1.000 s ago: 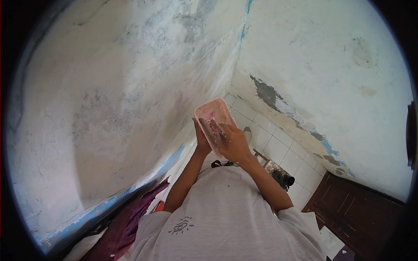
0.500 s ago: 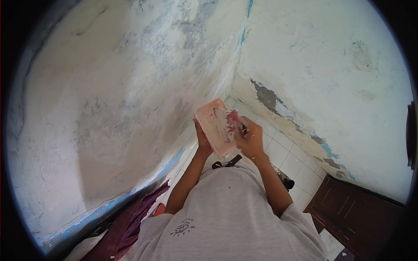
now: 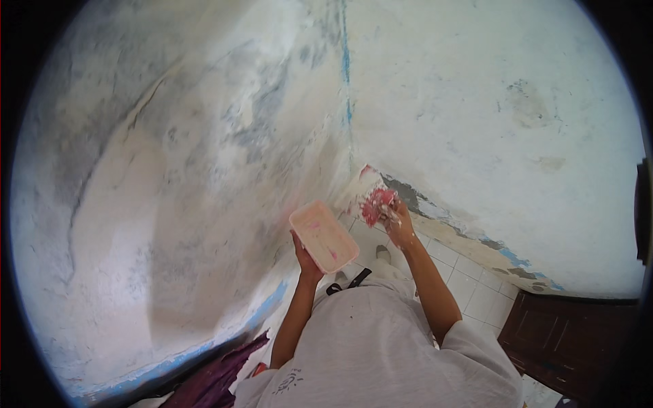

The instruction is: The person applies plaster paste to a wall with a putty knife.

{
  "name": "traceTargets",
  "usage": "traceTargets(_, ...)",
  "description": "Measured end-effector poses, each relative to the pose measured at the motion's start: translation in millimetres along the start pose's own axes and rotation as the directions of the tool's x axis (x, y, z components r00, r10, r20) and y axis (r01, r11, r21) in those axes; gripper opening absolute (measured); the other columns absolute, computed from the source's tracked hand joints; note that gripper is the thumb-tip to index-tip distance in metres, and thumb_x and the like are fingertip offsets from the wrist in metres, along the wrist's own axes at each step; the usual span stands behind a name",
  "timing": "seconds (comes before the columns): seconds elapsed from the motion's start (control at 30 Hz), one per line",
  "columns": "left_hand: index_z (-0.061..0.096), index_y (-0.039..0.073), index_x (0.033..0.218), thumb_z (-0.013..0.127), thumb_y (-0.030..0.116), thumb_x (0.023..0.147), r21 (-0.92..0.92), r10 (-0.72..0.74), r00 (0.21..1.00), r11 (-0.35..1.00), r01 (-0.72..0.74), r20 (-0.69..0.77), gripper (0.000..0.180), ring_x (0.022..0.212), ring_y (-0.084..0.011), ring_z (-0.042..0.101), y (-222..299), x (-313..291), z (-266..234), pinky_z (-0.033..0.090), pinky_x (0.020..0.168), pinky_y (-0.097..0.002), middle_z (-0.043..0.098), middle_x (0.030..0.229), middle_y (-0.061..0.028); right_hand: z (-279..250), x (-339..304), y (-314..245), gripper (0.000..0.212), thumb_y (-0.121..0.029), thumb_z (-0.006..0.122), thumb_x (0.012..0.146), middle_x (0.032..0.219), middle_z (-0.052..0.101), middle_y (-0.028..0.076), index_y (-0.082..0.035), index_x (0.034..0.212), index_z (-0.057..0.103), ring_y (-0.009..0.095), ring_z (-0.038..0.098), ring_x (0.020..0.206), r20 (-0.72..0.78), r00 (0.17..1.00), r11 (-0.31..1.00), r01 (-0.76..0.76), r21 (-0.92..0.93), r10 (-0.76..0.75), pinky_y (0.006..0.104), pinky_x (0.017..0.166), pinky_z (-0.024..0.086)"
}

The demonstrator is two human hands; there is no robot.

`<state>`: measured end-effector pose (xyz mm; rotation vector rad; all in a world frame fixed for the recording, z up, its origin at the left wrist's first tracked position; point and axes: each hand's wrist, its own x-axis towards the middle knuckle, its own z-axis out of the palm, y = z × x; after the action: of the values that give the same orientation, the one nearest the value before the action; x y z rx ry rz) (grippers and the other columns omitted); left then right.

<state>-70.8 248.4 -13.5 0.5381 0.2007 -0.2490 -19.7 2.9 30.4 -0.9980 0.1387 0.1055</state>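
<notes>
1. Tray (image 3: 339, 226): pink, in front of the waist near the left wall (image 3: 190, 204). The left grip (image 3: 305, 256) is closed on its left side; hold underneath hidden. Thin paste (image 3: 326, 241) lines the base.
2. Scraper (image 3: 378, 205): red, paste-caked, right of the tray and apart from it. The right grip (image 3: 402, 227) is curled tight around it, fingers smeared. Contact with the right wall (image 3: 476, 102): cannot tell.
3. Risk, left: one-sided hold; a twist of the wrist could tip the tray and spill paste.
4. Risk, right: wet paste on the fingers could let the scraper slip; clots could drop on the foot (image 3: 383, 253). A blade catching the flaked patch (image 3: 408, 193) might break off more.
5. Around, left to right: purple cloth (image 3: 218, 370), black strap (image 3: 359, 277), tiled floor (image 3: 469, 284), brown panel (image 3: 568, 333).
6. In the way: the walls meet just ahead, cramping the scraper; the tray stands close on its left.
</notes>
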Motion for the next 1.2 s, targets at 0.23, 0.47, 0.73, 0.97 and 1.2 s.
traceTargets(0.23,0.047,0.017,0.149,0.042,0.077,0.096,-0.012,0.029,0.985,0.999,-0.031,-0.167,0.081,0.122,-0.031,0.061,-8.3,2.3,-18.9,0.053,0.1,-0.054,0.06,0.136,-0.0084,54.7,163.1,-44.0,0.029,-0.01,0.06,0.101,0.072,0.065,0.015,0.002,0.128,0.061,0.018,0.063,0.063,0.059,0.68,0.373,0.471,-0.799,-0.731,0.033,0.058,0.049)
traceTargets(0.47,0.047,0.017,0.149,0.042,0.078,0.095,-0.078,0.037,0.98,0.996,-0.053,-0.193,0.081,0.122,-0.0329,0.061,-24.1,13.2,-15.3,0.052,0.101,-0.0562,0.06,0.136,-0.0091,124.7,161.0,26.9,0.029,-0.007,0.061,0.091,0.081,0.068,0.027,0.002,0.119,0.058,0.047,0.067,0.074,0.26,0.789,0.276,0.471,-0.838,-0.556,0.0557,0.067,0.053)
traceTargets(0.73,0.047,0.017,0.148,0.042,0.077,0.096,-0.084,0.077,0.97,0.992,-0.099,-0.23,0.08,0.121,-0.0334,0.061,-37.5,23.1,2.0,0.052,0.101,-0.0571,0.061,0.136,-0.0098,70.6,157.1,-22.0,0.025,-0.003,0.064,0.09,0.086,0.067,0.028,0.003,0.114,0.067,0.045,0.067,0.074,0.082,0.792,0.454,0.428,-0.782,-0.605,0.0468,0.065,0.054)
traceTargets(0.97,0.048,0.017,0.148,0.043,0.078,0.095,-0.14,0.06,0.975,0.986,-0.092,-0.216,0.081,0.122,-0.0333,0.061,-44.5,34.3,7.4,0.052,0.101,-0.0577,0.06,0.137,-0.0101,102.5,177.7,-0.2,0.026,-0.006,0.064,0.091,0.077,0.068,0.022,-0.002,0.116,0.07,0.036,0.065,0.059,0.177,0.707,0.387,0.558,-0.734,-0.685,0.0409,0.056,0.051)
traceTargets(1.2,0.048,0.016,0.148,0.044,0.08,0.093,-0.062,0.108,0.959,0.99,-0.129,-0.264,0.084,0.123,-0.0331,0.059,-46.7,37.5,-5.6,0.05,0.102,-0.057,0.06,0.137,-0.0098,49.0,105.4,45.0,0.028,0.001,0.065,0.086,0.088,0.067,0.023,0.0,0.114,0.067,0.043,0.068,0.078,0.422,0.774,0.449,0.623,-0.64,-0.473,0.0493,0.068,0.056)
